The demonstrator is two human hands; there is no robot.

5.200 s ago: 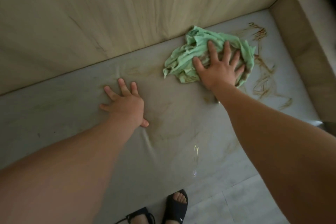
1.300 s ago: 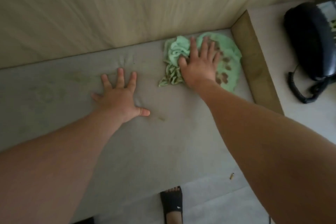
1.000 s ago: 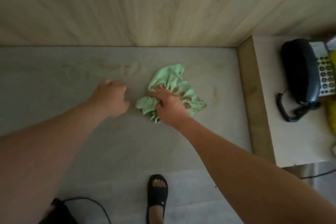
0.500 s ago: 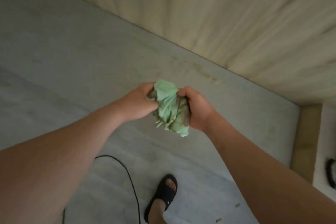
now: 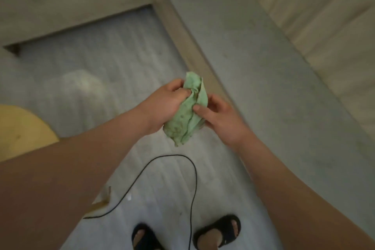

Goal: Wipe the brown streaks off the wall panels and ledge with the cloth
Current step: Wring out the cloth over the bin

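Both grips hold the cloth bunched in the air: the left hand curls round its upper part and the right hand pinches its side under the thumb. It hangs over the floor, just beside the ledge. This looks like a refold. Tuck the brown-spotted face inward and keep a clean pad outward for the ledge and wall panels, where blur may hide faint streaks.

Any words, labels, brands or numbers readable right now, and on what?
No readable text in view.
The cloth, gripped by the left hand and right hand, looks unmarked.
The black sandals are too blurred to show any logo.
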